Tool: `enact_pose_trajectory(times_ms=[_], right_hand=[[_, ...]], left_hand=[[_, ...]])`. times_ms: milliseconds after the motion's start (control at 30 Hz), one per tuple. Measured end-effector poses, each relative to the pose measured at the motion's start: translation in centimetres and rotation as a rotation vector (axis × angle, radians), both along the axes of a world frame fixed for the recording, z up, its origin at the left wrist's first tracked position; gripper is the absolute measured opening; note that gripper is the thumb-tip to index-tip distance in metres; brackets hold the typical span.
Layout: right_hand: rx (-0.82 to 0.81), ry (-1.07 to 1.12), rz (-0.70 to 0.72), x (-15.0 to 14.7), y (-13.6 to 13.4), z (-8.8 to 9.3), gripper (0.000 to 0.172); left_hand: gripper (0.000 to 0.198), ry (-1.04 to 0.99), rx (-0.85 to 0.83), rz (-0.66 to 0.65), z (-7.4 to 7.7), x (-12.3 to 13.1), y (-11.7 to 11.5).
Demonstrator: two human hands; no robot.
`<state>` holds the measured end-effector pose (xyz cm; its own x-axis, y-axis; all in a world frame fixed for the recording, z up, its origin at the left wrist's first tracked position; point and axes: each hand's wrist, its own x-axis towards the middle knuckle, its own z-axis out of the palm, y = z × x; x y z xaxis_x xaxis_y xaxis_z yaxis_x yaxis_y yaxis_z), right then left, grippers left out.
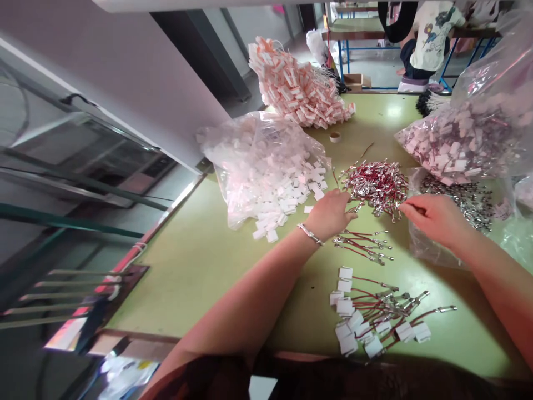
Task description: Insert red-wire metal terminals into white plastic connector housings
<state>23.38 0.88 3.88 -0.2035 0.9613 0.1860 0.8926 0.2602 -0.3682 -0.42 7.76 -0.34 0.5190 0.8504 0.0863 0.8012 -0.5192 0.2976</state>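
Observation:
A heap of short red wires [377, 186] with silver metal terminals lies between my hands. At its left edge, my left hand [331, 214] is closed on a few red wires, whose terminals stick out between thumb and fingers. My right hand [437, 216] is at the heap's right edge, thumb and fingertips pinched; what they hold, if anything, is hidden. Just below the heap, several loose red wires [362, 244] lie side by side. Nearer to me is a group of red wires fitted with white plastic housings [345, 306].
An opened clear bag [250, 150] spills white housings on the left. Behind it is a pile of orange-and-white connectors [300, 89]. A tape roll [335, 136] stands near. Bagged connectors [462, 139] and a bag of metal terminals [466, 200] lie right. A person [433, 39] sits beyond.

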Motion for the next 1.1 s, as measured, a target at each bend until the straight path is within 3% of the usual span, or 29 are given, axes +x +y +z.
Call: enact_pose_trajectory(times_ms=[167,333,433,600,700,833,933,1000,1100], right_hand=[[0.033,-0.177,-0.195,3.5,1.4,0.9,0.030],[-0.164,-0.349,-0.289,5.9,2.3,1.1,0.026],[-0.229,-0.473,-0.219,6.7,2.8,-0.3,0.025],[-0.210,-0.550,-0.131,7.0,3.5,-2.7,0.021],[-0.201,-0.549,-0.176,7.2,3.6,-2.9,0.020],[-0.165,-0.458,-0.296,7.2,3.5,-1.9,0.020],[-0.067,-0.227,-0.297,5.9,2.9,-0.9,0.030],[-0.055,0.010,-0.222,4.2,2.1,-0.5,0.033],[-0.065,0.221,0.004,1.2,0.7,-0.3,0.015]], left_hand=[[0.011,0.037,-0.159,-0.041,0.8,-0.4,0.5],[0.015,0.083,-0.113,-0.058,2.1,-0.8,0.8],[0.012,-0.135,-0.198,0.019,2.4,-0.8,0.7],[0.009,-0.722,-0.669,0.175,2.0,-0.1,0.1],[0.009,-0.832,-0.754,0.202,1.8,0.5,-0.2],[0.004,-0.862,-0.712,0.222,2.1,0.9,-0.8],[0.008,-0.878,-0.707,0.187,2.5,1.1,-1.3],[0.013,-0.883,-0.705,0.165,2.6,1.4,-1.8],[0.016,-0.855,-0.717,0.141,2.7,2.0,-2.6]])
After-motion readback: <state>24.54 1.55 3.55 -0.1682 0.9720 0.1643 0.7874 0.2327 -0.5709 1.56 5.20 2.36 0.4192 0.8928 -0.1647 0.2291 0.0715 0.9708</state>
